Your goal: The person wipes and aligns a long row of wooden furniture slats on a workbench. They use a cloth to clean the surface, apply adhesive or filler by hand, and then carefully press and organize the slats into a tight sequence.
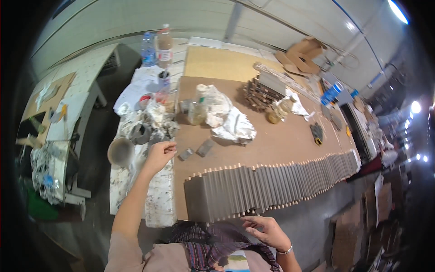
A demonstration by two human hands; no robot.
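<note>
A long row of grey flat strips with pale wooden peg ends point(272, 186) lies side by side along the table's near edge. My right hand point(268, 231) is at the near side of this row, thumb and fingers apart, with nothing seen between them. My left hand point(159, 157) hovers over the stained white board at the left, its fingers curled together; whatever they may hold is hidden. Just right of it lie two small grey blocks point(205, 148) on the brown board. A round pot point(121, 152) stands to the left of that hand.
Crumpled white cloths point(233, 127) and a bottle of yellowish liquid point(197, 111) sit mid-table. Behind are a stack of brown-edged pieces point(265, 93), a second jar point(281, 111) and an open cardboard box point(301, 56). A dark glove point(316, 134) and a blue can point(332, 93) lie right.
</note>
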